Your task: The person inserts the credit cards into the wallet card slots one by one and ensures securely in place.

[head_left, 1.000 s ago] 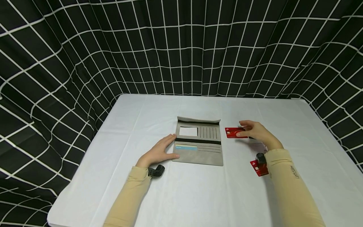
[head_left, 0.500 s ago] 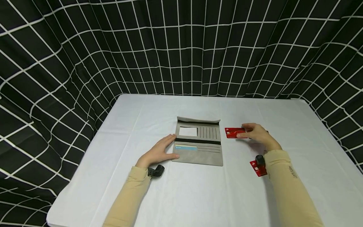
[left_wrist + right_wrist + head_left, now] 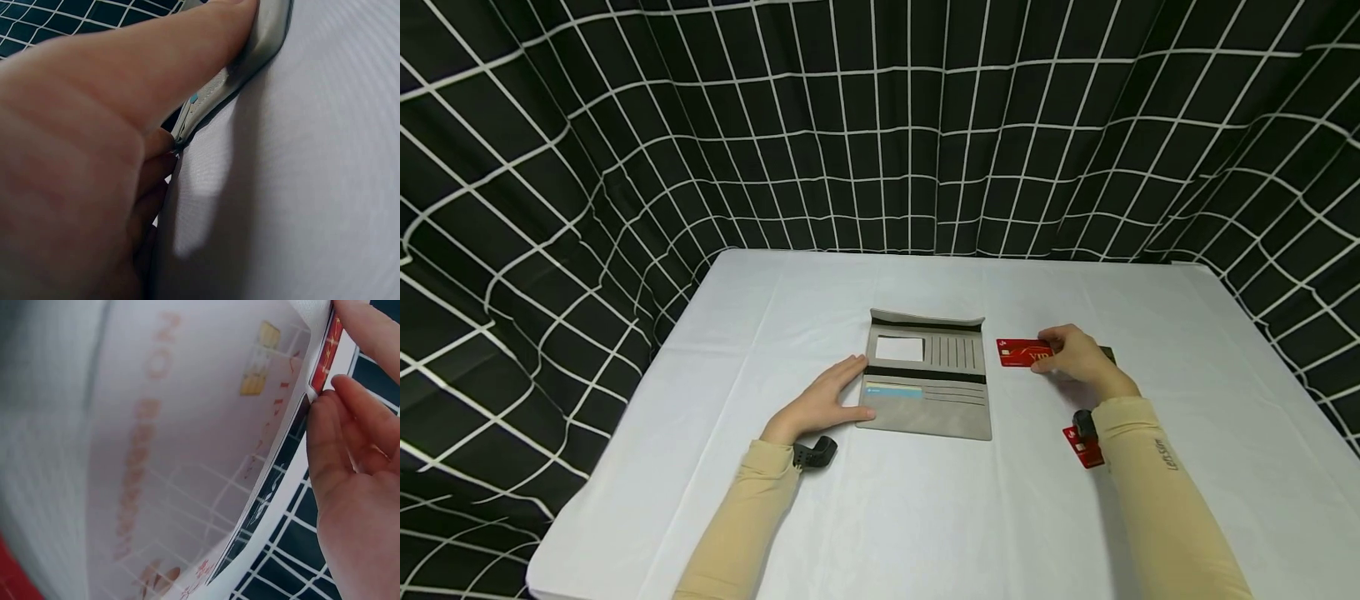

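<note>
An open grey wallet [image 3: 925, 417] lies on the table, with a blue card [image 3: 891, 391] in a lower slot and a white insert [image 3: 899, 348] in its upper window. My left hand [image 3: 820, 402] rests at the wallet's left edge, fingers extended and thumb on its lower left corner. To the right, my right hand [image 3: 1078, 358] pinches a red VIP card [image 3: 1017, 352] between thumb and forefinger by its long edges. A dark card [image 3: 1107, 353] shows partly from behind that hand. In the right wrist view, a pale see-through card [image 3: 187, 425] with a gold chip fills the foreground.
A second red card [image 3: 1084, 448] lies on the white table [image 3: 910, 517] below the right wrist, partly covered by the wrist camera [image 3: 1083, 423]. Black curtains with a white grid [image 3: 910, 150] stand behind and beside the table.
My right hand has shifted slightly right along the red VIP card, baring more of its face and the VIP lettering. The card, the wallet and my left hand have stayed put.
</note>
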A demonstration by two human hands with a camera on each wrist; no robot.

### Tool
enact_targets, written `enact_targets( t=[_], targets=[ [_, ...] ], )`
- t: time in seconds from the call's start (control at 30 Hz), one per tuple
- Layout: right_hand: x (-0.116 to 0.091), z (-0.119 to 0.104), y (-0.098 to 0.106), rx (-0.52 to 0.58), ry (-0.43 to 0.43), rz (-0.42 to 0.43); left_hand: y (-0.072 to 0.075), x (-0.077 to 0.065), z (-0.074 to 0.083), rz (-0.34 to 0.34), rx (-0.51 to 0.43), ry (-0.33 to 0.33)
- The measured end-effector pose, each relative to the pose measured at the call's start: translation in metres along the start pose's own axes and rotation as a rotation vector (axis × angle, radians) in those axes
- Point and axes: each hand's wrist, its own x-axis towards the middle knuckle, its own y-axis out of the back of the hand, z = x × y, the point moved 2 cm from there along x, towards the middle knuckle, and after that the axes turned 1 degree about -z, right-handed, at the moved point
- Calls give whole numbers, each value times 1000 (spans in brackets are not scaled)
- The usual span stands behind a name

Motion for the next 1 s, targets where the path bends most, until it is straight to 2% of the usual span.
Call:
enact_targets(
  t=[0.23, 0.37, 0.5, 0.73, 1.0],
  targets=[
    [-1, -1, 0, 32, -8, -14, 0, 0, 1, 4, 1, 5],
    [-1, -1, 0, 57, -42, -29, 0, 1, 1, 8, 10, 0],
    [0, -1, -1, 53, -77, -33, 0, 0, 1, 8, 7, -6],
    [3, -1, -3, 19, -86, -27, 1, 0, 2, 11, 3, -5],
    [3, -1, -2, 34, -121, -55, 1, -1, 3, 8, -2, -8]
  ],
)
